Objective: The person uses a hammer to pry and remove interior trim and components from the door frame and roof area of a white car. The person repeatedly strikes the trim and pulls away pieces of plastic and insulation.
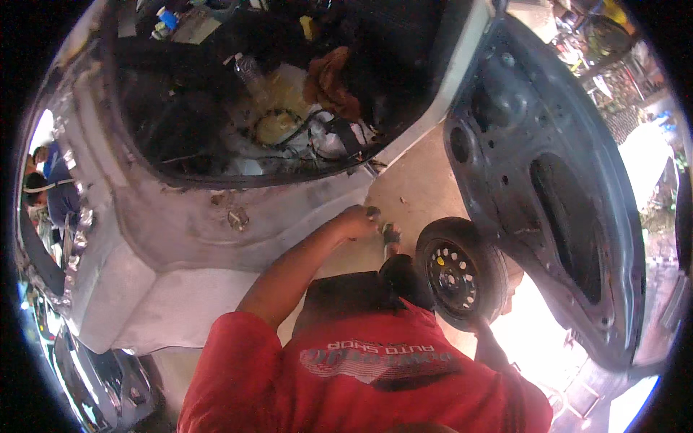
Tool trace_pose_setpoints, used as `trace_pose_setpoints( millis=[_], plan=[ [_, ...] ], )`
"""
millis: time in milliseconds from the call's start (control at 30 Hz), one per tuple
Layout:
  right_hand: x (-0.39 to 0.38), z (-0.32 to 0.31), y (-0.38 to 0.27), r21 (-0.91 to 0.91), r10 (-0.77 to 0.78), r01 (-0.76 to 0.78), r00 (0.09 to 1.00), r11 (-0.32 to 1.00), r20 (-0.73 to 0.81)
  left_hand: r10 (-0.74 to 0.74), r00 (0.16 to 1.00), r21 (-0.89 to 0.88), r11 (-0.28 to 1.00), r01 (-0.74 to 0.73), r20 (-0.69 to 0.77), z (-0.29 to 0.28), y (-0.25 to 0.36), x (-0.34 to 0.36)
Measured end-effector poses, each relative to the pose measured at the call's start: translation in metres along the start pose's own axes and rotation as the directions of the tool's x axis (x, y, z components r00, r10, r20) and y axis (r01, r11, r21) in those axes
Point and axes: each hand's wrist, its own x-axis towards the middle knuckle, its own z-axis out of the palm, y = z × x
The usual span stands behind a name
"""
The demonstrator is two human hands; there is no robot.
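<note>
My left hand (355, 222) is closed, reaching past my knee below the grey car body (180, 216). A small dark thing shows at its fingertips, too blurred to name. Just beyond it is a foot (391, 237) with a dark strap. To the right a spare wheel (450, 276) stands on edge, its black steel rim full of round holes and a yellow spot on it. My right hand (482, 326) grips the tyre at its near edge; its fingers are mostly hidden and washed out by glare.
A dark blue-grey car panel (556, 180) stands upright on the right, beside the wheel. The open car compartment ahead holds a plastic bottle (247, 68), a brown cloth (333, 83) and loose cables (310, 133). People (58, 184) are at far left, above a black car (101, 375).
</note>
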Motion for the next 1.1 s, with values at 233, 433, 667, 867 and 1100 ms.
trace_pose_setpoints(
  millis=[233, 433, 667, 867, 1100],
  plan=[
    [-0.187, 0.013, 0.128, 0.930, 0.949, 0.354, 0.315, -0.097, -0.021, 0.072, 0.987, 0.407, 0.913, -0.007, -0.146, -0.005, -0.028, -0.013],
    [-0.333, -0.124, 0.138, 0.246, 0.918, 0.889, -0.341, 0.385, -0.202, 0.162, 0.962, 0.859, 0.499, 0.113, -0.220, -0.038, 0.071, 0.029],
    [-0.210, -0.374, 0.031, 0.421, 0.766, 0.676, -0.352, 0.605, -0.538, 0.331, 0.916, 0.877, 0.479, 0.042, -0.224, -0.085, 0.053, 0.189],
    [0.020, -0.452, -0.022, 0.577, 0.716, 0.528, -0.088, 0.623, -0.693, 0.409, 0.886, 0.870, 0.494, -0.014, -0.218, -0.110, -0.033, 0.309],
    [0.184, -0.465, -0.049, 0.694, 0.703, 0.398, 0.151, 0.600, -0.695, 0.195, 0.972, 0.932, 0.357, 0.056, -0.133, -0.135, -0.124, 0.379]
  ],
)
